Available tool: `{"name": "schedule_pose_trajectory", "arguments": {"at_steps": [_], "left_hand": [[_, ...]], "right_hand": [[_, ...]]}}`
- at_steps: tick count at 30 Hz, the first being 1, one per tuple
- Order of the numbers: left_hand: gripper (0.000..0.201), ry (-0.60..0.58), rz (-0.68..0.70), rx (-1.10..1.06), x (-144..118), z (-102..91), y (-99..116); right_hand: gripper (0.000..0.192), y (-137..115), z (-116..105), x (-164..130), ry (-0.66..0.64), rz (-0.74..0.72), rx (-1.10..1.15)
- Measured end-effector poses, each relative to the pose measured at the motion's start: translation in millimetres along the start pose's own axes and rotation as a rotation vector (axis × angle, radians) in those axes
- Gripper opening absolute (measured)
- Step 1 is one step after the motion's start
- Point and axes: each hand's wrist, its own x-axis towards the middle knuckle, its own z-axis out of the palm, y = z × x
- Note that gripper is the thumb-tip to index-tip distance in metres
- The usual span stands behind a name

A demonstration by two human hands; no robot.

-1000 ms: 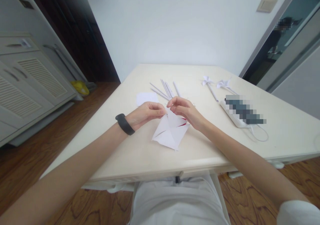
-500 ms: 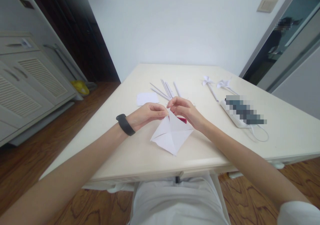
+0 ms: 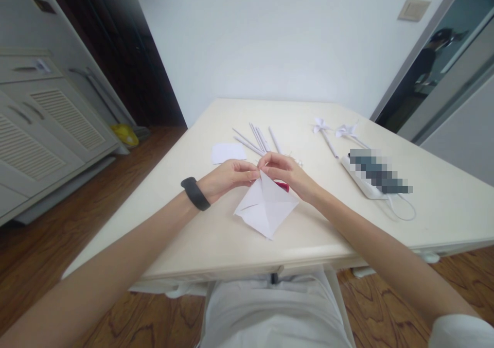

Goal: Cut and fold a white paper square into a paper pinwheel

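Observation:
A white square of paper (image 3: pixel 266 208) with creases and cuts stands tilted on the cream table (image 3: pixel 216 235). My left hand (image 3: pixel 227 177), with a black band on the wrist, pinches its upper corner. My right hand (image 3: pixel 287 173) pinches the same corner from the other side, fingertips meeting the left ones. A small red thing (image 3: pixel 283 186) shows just under my right hand, behind the paper.
Several white paper sticks (image 3: pixel 258 139) and a small white sheet (image 3: pixel 227 152) lie behind my hands. Two finished white pinwheels (image 3: pixel 335 131) lie at the far right, beside a white power strip (image 3: pixel 360 180) with its cord. A cabinet stands at the left.
The paper's raised flap has been drawn up to the top corner, and the sheet now looks flatter. Both hands have stayed nearly in place, the fingertips closing together.

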Motion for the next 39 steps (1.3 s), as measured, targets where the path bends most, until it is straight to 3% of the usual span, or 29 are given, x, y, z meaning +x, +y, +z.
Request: {"name": "schedule_pose_trajectory", "arguments": {"at_steps": [5,39], "left_hand": [[0.022,-0.042,-0.009,-0.048,1.3,-0.8,-0.1],[0.017,0.047,-0.003,-0.038,1.4,1.1,-2.0]], "right_hand": [[0.02,0.1,-1.2,-0.6,0.005,0.009,0.012],[0.019,2.0,-1.5,2.0,0.025,-0.003,-0.028]]}}
